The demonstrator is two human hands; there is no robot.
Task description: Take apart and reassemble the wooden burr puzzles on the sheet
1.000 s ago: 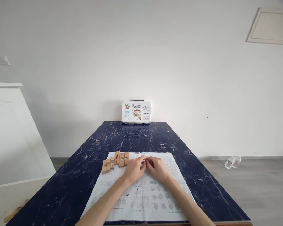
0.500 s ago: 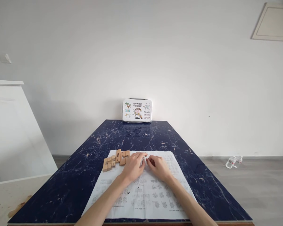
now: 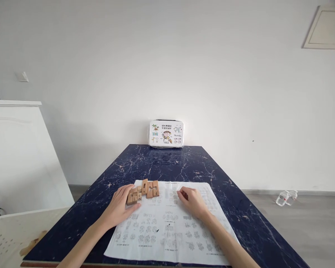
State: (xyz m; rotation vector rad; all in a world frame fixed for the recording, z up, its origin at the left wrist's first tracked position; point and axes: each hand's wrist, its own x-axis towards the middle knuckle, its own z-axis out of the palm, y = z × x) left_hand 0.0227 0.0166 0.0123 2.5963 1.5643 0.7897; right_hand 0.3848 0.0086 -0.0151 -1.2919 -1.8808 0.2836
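Navy marbled bench [image 3: 86, 216]: left hand [image 3: 118, 206] has its fingers spread around the left end of some wooden puzzle pieces [image 3: 145, 191], far-left on a printed sheet [image 3: 145, 252]. Right hand [image 3: 193, 202] is curled, can't tell if it's holding anything.

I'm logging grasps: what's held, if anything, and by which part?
The left hand spans the leftmost wooden blocks; whether it grips them cannot be told. The right hand is curled; whether it holds anything is hidden.
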